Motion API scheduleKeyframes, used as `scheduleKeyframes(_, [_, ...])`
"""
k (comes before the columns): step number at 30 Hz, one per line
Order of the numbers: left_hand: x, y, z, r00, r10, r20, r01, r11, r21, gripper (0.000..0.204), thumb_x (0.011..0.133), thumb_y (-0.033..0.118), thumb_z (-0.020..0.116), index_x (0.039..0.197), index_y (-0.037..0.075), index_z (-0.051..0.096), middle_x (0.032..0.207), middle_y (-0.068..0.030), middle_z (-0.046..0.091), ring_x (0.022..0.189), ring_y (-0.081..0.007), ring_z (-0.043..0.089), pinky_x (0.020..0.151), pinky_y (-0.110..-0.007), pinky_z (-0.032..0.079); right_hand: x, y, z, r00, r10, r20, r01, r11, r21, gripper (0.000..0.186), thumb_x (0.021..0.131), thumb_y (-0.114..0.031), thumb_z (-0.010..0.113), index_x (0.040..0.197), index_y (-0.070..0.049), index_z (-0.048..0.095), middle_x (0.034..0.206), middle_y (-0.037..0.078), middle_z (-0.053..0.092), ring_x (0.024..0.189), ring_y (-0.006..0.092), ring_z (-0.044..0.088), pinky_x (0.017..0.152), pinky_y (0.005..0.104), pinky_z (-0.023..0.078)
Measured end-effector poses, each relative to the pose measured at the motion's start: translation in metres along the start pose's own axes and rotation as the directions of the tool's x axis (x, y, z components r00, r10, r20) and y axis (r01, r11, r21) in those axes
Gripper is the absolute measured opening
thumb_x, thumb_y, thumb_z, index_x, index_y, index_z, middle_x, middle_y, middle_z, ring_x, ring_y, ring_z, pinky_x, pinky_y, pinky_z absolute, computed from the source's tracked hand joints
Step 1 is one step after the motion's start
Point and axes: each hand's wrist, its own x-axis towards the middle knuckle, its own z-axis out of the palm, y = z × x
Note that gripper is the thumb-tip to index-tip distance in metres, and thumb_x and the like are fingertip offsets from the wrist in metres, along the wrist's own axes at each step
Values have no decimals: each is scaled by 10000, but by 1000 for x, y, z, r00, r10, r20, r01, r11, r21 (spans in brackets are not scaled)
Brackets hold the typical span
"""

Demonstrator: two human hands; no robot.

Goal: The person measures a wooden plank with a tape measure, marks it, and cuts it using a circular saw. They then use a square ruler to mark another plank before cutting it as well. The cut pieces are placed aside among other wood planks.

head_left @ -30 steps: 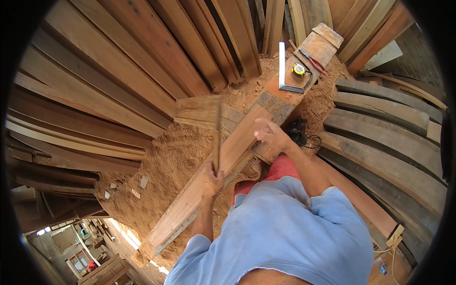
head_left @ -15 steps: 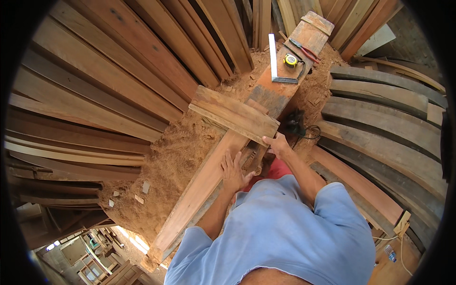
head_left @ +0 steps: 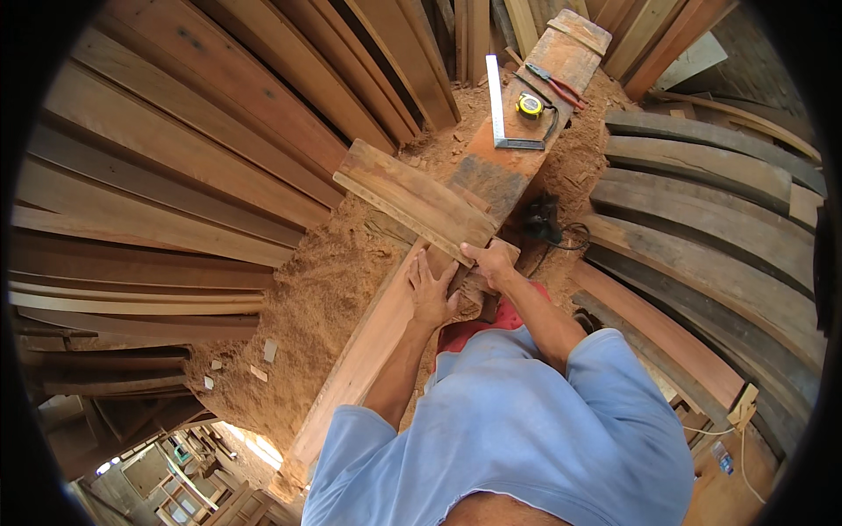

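My left hand (head_left: 430,289) lies with fingers spread on a long pinkish plank (head_left: 355,377) that runs diagonally along the bench. My right hand (head_left: 491,263) grips the near right end of a short weathered board (head_left: 408,197), thumb on top, and this board lies crosswise over the long plank. Beyond them, a metal try square (head_left: 495,114), a yellow tape measure (head_left: 529,105) and red-handled pliers (head_left: 560,86) rest on the worn bench board (head_left: 574,44).
Leaning timber boards (head_left: 158,175) crowd the left and top, and stacked planks (head_left: 702,206) fill the right. A dark power tool (head_left: 542,221) with a cord sits beside the bench in sawdust (head_left: 307,298). Small wood offcuts (head_left: 269,351) lie at the lower left.
The short board went from standing on edge to lying across the plank. My left hand let it go and spread on the plank, while my right hand took hold of its end.
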Motion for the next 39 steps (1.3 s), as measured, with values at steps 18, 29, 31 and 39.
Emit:
scheduleKeyframes(18, [4,5,2,997,-63,-38,61,997,-50,698,737,301,798,1405,372,609,1632,-278,201,1470,-506,186,1165,-647,180,-2,-28,2,983,125,-134,-162,934,-319,623,838,-184,865,1253,126,519,1282,217,595,1120,330,641,841,523,595])
scheduleKeyframes(29, [6,2,3,997,-42,-65,38,997,-67,651,744,332,814,1369,363,637,1628,-263,212,1461,-503,204,1170,-643,193,6,-23,-7,988,133,-83,-152,941,-302,638,869,-160,837,1309,145,491,1235,198,618,1122,312,645,920,526,583])
scheduleKeyframes(31, [5,2,3,997,-49,-51,46,997,-60,652,740,332,819,1366,355,639,1626,-266,214,1459,-503,208,1167,-643,199,7,-21,-7,990,126,-66,-140,949,-283,597,876,-142,828,1294,139,507,1205,188,631,1094,306,658,903,522,591])
scheduleKeyframes(39, [7,-3,11,995,-31,-100,22,996,-89,659,731,314,825,1362,356,638,1613,-272,230,1446,-502,218,1160,-644,194,8,-14,-4,995,65,-77,-83,964,-254,595,883,-136,818,1318,128,510,1227,190,634,1110,314,650,912,541,578])
